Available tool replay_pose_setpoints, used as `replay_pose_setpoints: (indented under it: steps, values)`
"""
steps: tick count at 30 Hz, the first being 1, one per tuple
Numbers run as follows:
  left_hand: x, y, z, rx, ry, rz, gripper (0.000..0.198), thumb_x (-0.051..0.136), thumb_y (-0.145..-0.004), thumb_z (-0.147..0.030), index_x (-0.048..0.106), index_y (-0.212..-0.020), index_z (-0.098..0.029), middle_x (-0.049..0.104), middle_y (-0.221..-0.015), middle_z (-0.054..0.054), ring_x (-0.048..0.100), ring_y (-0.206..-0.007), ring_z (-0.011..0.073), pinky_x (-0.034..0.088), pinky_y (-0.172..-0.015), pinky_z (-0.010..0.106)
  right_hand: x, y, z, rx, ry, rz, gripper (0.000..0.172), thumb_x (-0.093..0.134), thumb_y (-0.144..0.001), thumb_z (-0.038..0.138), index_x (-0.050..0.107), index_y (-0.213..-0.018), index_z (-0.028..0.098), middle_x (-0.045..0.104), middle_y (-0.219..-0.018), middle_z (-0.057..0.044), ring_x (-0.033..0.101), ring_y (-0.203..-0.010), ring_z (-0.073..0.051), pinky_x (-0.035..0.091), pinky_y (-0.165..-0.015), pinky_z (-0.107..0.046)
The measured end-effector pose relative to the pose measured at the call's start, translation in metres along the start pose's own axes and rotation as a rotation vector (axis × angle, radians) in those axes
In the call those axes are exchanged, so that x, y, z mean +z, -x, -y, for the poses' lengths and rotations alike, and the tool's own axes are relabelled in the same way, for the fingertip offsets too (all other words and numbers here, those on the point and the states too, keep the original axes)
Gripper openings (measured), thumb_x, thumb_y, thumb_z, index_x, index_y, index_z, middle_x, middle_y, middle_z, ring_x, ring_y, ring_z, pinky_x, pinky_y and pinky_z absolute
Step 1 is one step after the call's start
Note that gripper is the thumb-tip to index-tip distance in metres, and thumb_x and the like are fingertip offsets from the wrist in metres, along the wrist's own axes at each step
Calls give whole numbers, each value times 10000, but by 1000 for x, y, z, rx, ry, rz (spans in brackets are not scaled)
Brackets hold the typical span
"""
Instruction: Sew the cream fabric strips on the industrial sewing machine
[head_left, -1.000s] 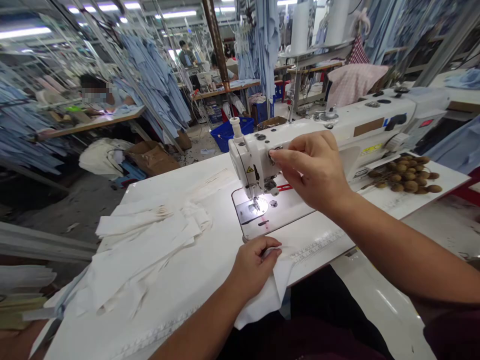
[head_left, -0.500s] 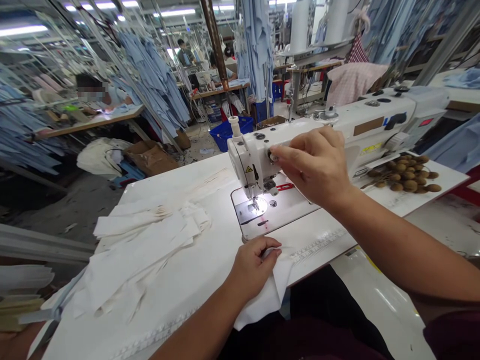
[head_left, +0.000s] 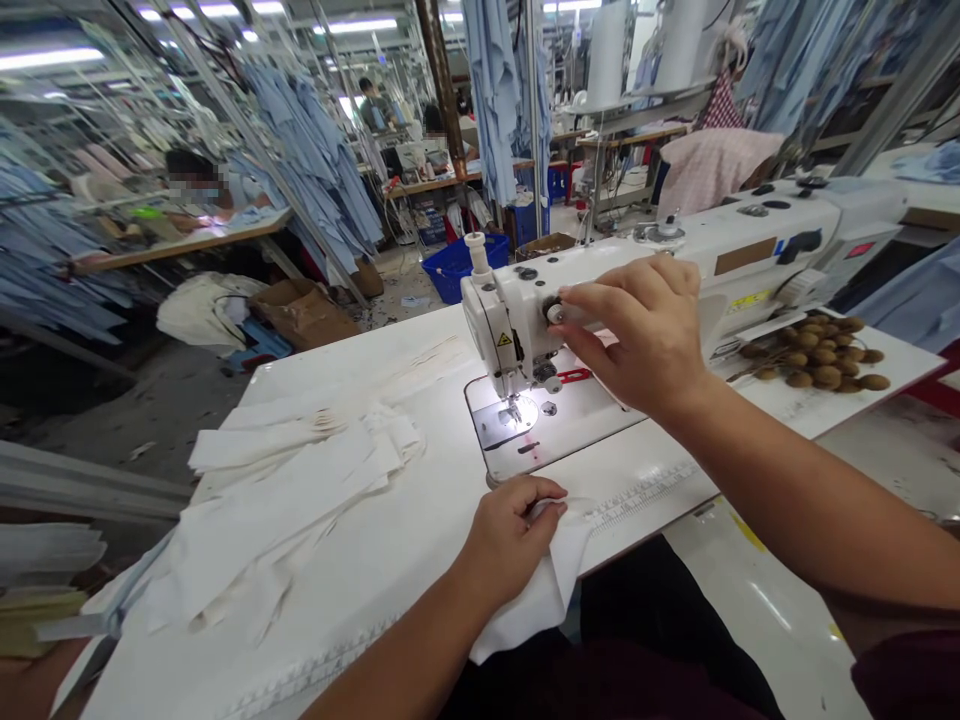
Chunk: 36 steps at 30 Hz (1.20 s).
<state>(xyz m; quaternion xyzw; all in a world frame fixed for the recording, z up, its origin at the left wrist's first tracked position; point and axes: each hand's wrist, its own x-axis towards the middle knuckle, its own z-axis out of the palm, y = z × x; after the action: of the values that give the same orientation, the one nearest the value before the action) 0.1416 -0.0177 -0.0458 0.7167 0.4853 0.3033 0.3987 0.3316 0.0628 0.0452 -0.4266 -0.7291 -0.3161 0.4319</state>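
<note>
2 hands: R [head_left: 637,330] pinches m/c knob [head_left: 555,312]; L [head_left: 510,540], fabric [head_left: 529,605]

Apparently short maroon sleeve [head_left: 911,678]

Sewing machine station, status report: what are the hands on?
Right hand fingering a knob on the sewing machine head. Left hand gripping a white fabric fold. White fabric strips piled left of the needle plate.

A garment factory, with a sewing machine [head_left: 510,325] and hanging blue shirts [head_left: 315,150].
</note>
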Motion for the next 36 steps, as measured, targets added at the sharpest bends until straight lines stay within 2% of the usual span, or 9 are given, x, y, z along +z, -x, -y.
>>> replay_pose_setpoints:
  steps: [6,13,18,23,26,28,31,33,36]
  values:
    - [0,1,0,10,-12,-4,149,552,-751,-236,683,-819,-216,682,-789,15,612,-713,156,519,-702,288,1,-1,1,-51,-33,-79,154,538,-877,386,555,-837,237,577,-820,5,463,-806,-172,277,-753,-349]
    - [0,1,0,12,-2,1,151,550,-753,-237,683,-820,-209,685,-796,21,614,-718,157,518,-699,288,1,0,1,-88,-39,0,99,479,-895,275,567,-939,280,575,-842,10,471,-830,-180,266,-785,-376]
    - [1,1,1,29,-6,2,149,550,-757,-235,681,-824,-209,689,-803,20,621,-730,158,519,-692,284,2,-1,2,-12,-20,-7,204,523,-862,420,561,-938,235,573,-889,-23,469,-862,-208,281,-779,-382]
    - [-1,0,0,23,-13,0,149,552,-754,-224,683,-824,-215,690,-799,17,622,-722,157,521,-685,282,0,-2,5,-114,-37,-74,46,521,-869,266,558,-894,252,578,-856,-5,468,-844,-188,268,-777,-375]
    - [-1,0,0,33,-17,5,150,550,-756,-219,682,-826,-217,688,-795,16,620,-718,156,521,-685,281,1,-2,5,-88,-19,-72,110,545,-850,315,552,-931,241,580,-870,-17,468,-858,-198,269,-774,-374]
    - [-1,0,0,32,-17,7,148,549,-759,-224,681,-827,-215,689,-802,17,622,-727,157,521,-704,286,2,-2,4,-42,15,-71,162,548,-847,384,549,-881,226,573,-859,-23,460,-845,-200,265,-770,-375]
    - [-1,0,1,28,-14,11,148,548,-761,-228,680,-826,-214,690,-808,19,623,-732,159,520,-704,288,3,-3,3,-71,33,-80,122,534,-862,348,545,-827,231,572,-840,-11,452,-822,-189,257,-769,-374]
    - [0,0,1,28,-13,9,149,549,-759,-226,681,-827,-216,690,-807,18,622,-729,158,520,-693,283,3,-3,3,-104,24,-68,52,532,-862,289,556,-876,245,581,-863,-7,454,-836,-188,257,-774,-375]
    - [0,0,1,31,-16,1,148,554,-753,-225,684,-825,-217,690,-801,16,622,-723,156,521,-694,281,2,-3,5,-77,14,-41,117,546,-855,316,561,-945,244,586,-894,-18,460,-857,-198,266,-777,-377]
